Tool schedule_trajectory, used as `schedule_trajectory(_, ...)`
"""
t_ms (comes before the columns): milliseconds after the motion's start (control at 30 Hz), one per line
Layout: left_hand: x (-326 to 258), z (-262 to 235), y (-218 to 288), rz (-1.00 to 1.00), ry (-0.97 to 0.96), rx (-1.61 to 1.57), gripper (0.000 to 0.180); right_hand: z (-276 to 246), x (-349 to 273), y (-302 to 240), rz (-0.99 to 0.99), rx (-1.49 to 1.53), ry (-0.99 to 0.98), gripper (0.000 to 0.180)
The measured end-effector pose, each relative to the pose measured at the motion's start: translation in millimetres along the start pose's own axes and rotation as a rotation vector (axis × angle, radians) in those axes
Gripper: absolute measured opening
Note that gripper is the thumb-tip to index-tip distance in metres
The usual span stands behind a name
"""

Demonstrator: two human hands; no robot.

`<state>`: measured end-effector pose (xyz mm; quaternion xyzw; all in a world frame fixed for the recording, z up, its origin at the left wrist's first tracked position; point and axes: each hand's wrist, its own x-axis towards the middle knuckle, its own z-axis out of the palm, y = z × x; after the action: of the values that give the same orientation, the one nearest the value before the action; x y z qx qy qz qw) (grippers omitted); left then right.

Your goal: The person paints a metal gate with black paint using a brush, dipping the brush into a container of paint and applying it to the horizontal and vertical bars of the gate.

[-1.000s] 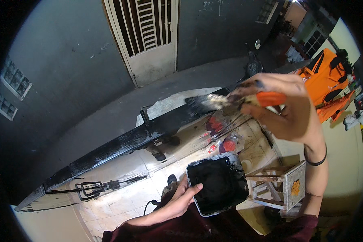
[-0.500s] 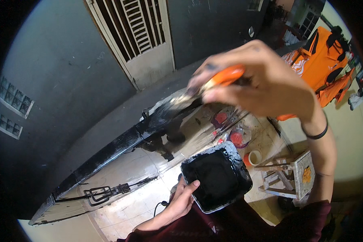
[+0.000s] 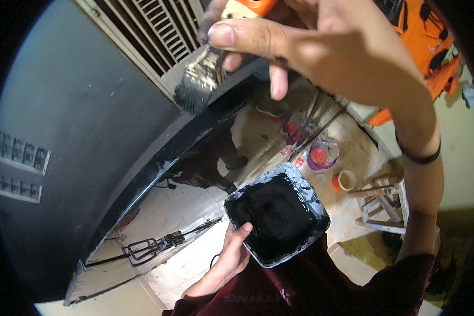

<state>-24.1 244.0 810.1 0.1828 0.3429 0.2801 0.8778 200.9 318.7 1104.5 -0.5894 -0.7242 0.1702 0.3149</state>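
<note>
Landmark: the black-painted beam (image 3: 158, 168), a long dark bar that runs from the lower left up toward the upper middle; every place below is given against it.
Right hand: the right hand (image 3: 321, 47) is raised close to the camera above the beam's upper end, thumb and fingers pinched on the orange handle of a paintbrush (image 3: 203, 73).
Paintbrush: the bristles are dark with paint, point down and left, and hang just above the beam's top face; whether they touch it cannot be told.
Left hand: the left hand (image 3: 231, 255) is below the beam, toward the person's body, its fingers curled under a square tub of black paint (image 3: 276, 213) and the thumb hooked over the near rim.
Tub: held roughly level, well apart from the beam, black paint pooled inside and smeared on the rim.
Step in hand: judged from the loaded bristles and their place, brushing black paint along the beam's upper stretch.
Next move calls for: a light, steady drag along the beam's length, the tub kept level so nothing spills on the tiled floor (image 3: 205, 200) beneath.
Around: beyond the beam a grey wall (image 3: 68, 105) and a barred door (image 3: 158, 31); on the floor under it, a wire frame (image 3: 152, 245), a small orange cup (image 3: 345, 180) and a wooden stool (image 3: 384, 203).
</note>
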Motion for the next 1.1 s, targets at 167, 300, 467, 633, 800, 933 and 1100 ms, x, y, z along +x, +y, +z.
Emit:
schedule_trajectory(167, -7, -3, 0, 0.002, 0.01, -0.023, 0.069, 62, 15, 38, -0.442, 0.114, 0.108, 0.019)
schedule_trajectory(300, -10, 18, -1, 0.095, 0.082, 0.054, 0.072, 79, 18, 44, -0.681, 0.093, 0.153, 0.018)
schedule_trajectory(467, -11, 10, 0, 0.074, 0.023, 0.011, 0.069, 73, 16, 47, -0.75, 0.035, 0.138, 0.025)
schedule_trajectory(633, -14, 4, 5, 0.047, 0.018, 0.037, 0.068, 78, 13, 21, -0.59, -0.079, 0.026, 0.025)
schedule_trajectory(800, -14, 4, 7, 0.061, -0.017, 0.025, 0.069, 81, 9, 32, -0.58, 0.105, 0.169, 0.023)
schedule_trajectory(933, -18, 3, 10, 0.012, 0.001, 0.057, 0.069, 70, 12, 29, -0.612, -0.047, 0.102, 0.022)
schedule_trajectory(1100, -15, 0, 8, 0.012, -0.022, 0.051, 0.071, 65, 10, 23, -0.482, -0.013, 0.076, 0.019)
